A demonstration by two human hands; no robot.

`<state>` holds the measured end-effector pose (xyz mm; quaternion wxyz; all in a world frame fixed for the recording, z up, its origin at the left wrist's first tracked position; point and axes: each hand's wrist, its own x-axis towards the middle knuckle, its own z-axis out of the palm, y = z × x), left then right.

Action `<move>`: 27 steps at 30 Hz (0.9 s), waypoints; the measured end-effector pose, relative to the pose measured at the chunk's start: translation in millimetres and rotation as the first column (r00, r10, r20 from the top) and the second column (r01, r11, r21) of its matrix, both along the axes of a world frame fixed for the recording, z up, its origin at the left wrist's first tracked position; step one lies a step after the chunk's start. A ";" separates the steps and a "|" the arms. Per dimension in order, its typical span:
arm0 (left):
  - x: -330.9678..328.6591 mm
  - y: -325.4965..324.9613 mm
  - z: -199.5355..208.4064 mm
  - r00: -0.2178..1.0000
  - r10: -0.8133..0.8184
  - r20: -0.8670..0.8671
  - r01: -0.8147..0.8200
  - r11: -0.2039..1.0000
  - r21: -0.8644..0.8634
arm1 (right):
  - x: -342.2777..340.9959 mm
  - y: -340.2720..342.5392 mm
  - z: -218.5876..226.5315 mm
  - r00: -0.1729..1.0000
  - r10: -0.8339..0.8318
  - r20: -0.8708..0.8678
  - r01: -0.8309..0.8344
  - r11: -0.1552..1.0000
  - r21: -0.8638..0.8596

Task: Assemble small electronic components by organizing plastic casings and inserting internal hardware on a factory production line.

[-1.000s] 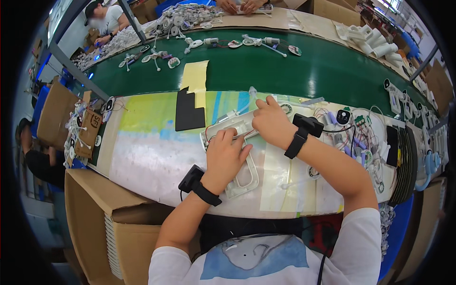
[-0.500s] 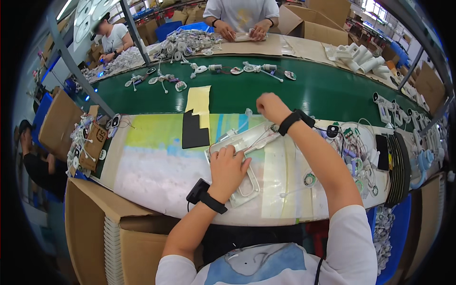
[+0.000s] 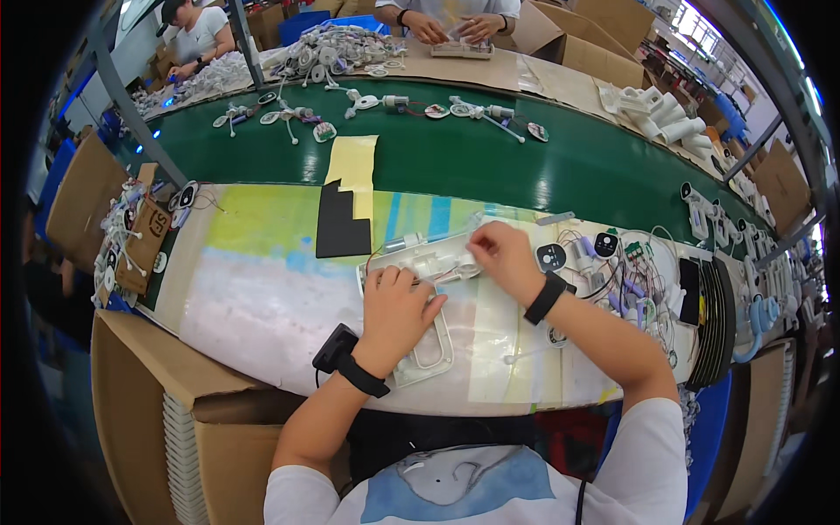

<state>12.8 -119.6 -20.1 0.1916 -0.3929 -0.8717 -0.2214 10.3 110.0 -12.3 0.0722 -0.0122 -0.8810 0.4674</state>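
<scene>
A long white plastic housing (image 3: 449, 248) lies aslant on the worktable, with small parts and thin wires inside. My left hand (image 3: 395, 308) is closed over its near left wall, thumb stretched to the right. At the housing's right end my right hand (image 3: 506, 256) has its fingertips pinched together by the wires; what is between them, if anything, is hidden. A silvery motor-like cylinder (image 3: 402, 242) sits along the housing's far side. Below my left hand lies a white frame-shaped plastic part (image 3: 429, 354), partly covered by that hand.
A black stepped sheet (image 3: 343, 229) lies left of the housing. Wired parts (image 3: 612, 271) are heaped at the right, beside black strips (image 3: 716, 306). Beyond runs a green conveyor (image 3: 420, 157) carrying several assemblies. A co-worker's hands (image 3: 455, 31) work across it. A cardboard box (image 3: 157, 359) stands at near left.
My right hand has come down from beyond the housing to its right end, fingers now pinched. My left hand stays on the housing. The whole view has shifted slightly.
</scene>
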 end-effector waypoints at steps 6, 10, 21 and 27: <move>1.8 4.0 1.0 1.000 0.012 0.023 -0.012 1.000 0.014 | 18.0 5.1 3.4 0.832 0.449 -0.326 -0.191 0.783 0.592; 2.5 2.3 -0.9 1.000 0.017 0.006 -0.017 0.999 0.043 | 26.6 -4.1 14.3 0.885 0.398 -0.244 -0.250 0.846 0.471; 7.7 11.5 14.7 0.999 -0.033 -0.043 0.030 0.998 -0.061 | 6.3 9.3 23.1 0.833 0.553 -0.003 -0.497 0.751 0.434; -34.0 12.1 41.0 0.997 -0.051 0.053 0.050 0.999 0.015 | 16.6 -4.0 25.5 0.883 0.468 -0.022 -0.347 0.684 0.642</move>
